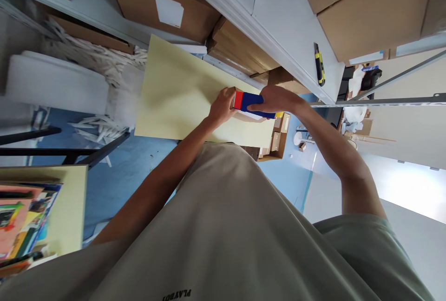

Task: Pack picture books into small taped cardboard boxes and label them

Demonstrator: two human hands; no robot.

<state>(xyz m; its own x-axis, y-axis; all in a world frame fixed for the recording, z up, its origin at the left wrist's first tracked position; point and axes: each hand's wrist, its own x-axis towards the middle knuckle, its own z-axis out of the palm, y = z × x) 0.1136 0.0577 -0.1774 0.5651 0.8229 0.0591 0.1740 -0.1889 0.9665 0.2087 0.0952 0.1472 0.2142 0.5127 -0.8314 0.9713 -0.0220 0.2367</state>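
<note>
Between my two hands is a slim blue box (252, 101) with a red band near one end and a bit of yellow at the other. My left hand (223, 106) has its fingers closed around the red end. From the other side, my right hand (277, 100) grips the blue part, its thumb lying across the face. Part of the box's pale underside shows below. Both hands are over a pale yellow tabletop (174, 92), and what the fingers cover of the box is hidden.
A grey shelf (278, 27) runs along the far side, carrying a yellow-black box cutter (319, 65) and cardboard boxes (376, 8). More cartons (163, 3) stand beneath. Lower left, another table (69, 212) holds several colourful books (28, 217). White strips (97, 127) lie near the floor.
</note>
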